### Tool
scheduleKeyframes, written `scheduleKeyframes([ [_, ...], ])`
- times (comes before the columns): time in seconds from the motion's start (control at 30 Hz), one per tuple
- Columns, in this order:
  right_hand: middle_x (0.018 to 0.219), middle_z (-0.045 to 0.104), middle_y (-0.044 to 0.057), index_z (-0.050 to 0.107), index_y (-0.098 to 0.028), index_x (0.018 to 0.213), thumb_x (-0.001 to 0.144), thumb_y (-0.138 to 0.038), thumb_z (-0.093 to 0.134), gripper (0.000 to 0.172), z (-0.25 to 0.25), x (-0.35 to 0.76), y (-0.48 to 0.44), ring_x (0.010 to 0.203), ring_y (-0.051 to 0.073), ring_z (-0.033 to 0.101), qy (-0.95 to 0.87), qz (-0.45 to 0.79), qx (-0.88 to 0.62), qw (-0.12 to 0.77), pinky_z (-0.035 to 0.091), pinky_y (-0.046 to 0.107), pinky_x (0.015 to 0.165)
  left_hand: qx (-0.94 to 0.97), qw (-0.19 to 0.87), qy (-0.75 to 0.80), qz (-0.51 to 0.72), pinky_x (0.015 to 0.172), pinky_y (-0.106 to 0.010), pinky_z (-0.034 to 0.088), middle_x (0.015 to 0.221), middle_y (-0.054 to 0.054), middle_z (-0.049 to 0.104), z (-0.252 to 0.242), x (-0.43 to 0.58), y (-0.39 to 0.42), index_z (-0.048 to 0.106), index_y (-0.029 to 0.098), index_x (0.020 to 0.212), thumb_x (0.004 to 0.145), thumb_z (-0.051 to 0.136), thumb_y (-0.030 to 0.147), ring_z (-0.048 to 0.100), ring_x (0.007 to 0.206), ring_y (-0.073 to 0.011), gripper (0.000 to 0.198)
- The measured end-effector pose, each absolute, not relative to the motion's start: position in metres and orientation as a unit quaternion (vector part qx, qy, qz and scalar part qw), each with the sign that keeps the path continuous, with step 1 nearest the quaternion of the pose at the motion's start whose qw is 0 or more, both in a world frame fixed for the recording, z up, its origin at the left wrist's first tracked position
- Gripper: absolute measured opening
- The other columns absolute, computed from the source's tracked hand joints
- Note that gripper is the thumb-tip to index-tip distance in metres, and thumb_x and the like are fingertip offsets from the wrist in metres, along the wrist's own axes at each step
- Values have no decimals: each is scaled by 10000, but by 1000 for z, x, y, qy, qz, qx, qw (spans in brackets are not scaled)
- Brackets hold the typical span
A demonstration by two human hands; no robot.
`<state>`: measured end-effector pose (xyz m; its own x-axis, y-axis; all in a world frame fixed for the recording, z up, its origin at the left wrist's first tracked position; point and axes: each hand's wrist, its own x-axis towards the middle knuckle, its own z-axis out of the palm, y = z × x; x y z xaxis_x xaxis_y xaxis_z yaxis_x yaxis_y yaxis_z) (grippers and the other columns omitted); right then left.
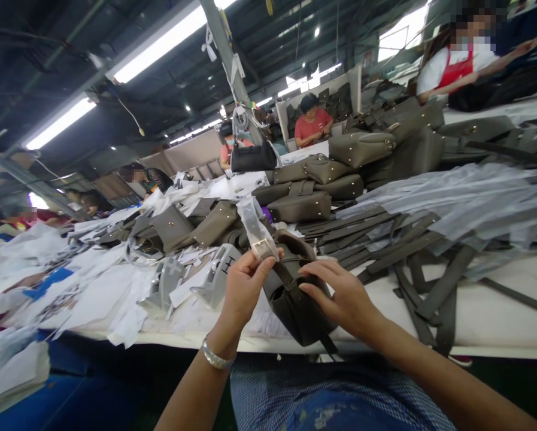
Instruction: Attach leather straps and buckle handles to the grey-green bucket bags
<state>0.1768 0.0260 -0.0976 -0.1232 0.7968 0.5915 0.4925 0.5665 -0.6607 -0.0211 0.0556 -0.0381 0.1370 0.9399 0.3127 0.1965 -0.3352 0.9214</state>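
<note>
My left hand (245, 286) pinches a gold buckle (262, 247) wrapped in a clear plastic sleeve (254, 222) that sticks up above the fingers. My right hand (342, 296) rests with curled fingers on a dark olive leather bag (295, 302) lying at the near table edge, its strap running up to the buckle. A silver bracelet (217, 358) sits on my left wrist.
Loose olive straps (412, 263) spread to the right on the white table (510, 299). Finished olive bags (322, 179) pile up behind. White paper scraps (106, 293) and plastic cover the left. Other people sit at the far side and at the upper right.
</note>
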Motion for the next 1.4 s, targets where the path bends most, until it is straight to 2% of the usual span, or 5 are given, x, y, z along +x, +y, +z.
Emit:
scheduleKeyframes([
  [0.17, 1045, 665, 93, 631, -196, 1059, 897, -250, 628, 171, -117, 169, 7, 1046, 251, 587, -706, 95, -467, 524, 469, 390, 937, 610, 427, 432, 508, 983, -392, 502, 1101, -100, 748, -46, -18, 59, 727, 163, 1099, 866, 685, 373, 682, 1043, -237, 316],
  [0.33, 973, 692, 53, 608, -224, 1048, 908, -279, 616, 150, -135, 164, -6, 892, 231, 650, -709, 181, -499, 464, 504, 351, 766, 620, 430, 420, 505, 1002, -373, 486, 1097, -93, 750, -47, -16, 57, 718, 160, 1104, 863, 694, 334, 677, 1057, -225, 298],
  [0.5, 935, 713, 17, 625, -251, 977, 896, -295, 628, 93, -139, 166, -7, 853, 222, 672, -692, 253, -518, 434, 497, 340, 735, 645, 407, 436, 478, 986, -379, 492, 1119, -97, 743, -55, -16, 51, 694, 163, 1144, 890, 651, 354, 679, 1064, -239, 321],
  [0.73, 856, 676, 11, 624, -244, 928, 902, -270, 589, 51, -137, 161, -11, 771, 191, 634, -663, 309, -491, 473, 480, 307, 695, 760, 279, 485, 330, 860, -356, 521, 1021, -75, 755, -64, -28, 35, 751, 195, 992, 864, 666, 361, 684, 946, -257, 226],
  [1.4, 773, 676, 1, 674, -213, 880, 869, -313, 634, 109, -136, 158, 3, 694, 158, 620, -546, 376, -482, 572, 494, 263, 661, 666, 389, 488, 409, 870, -337, 551, 1027, -79, 757, -86, 4, 36, 667, 179, 1010, 850, 679, 340, 713, 965, -239, 227],
])
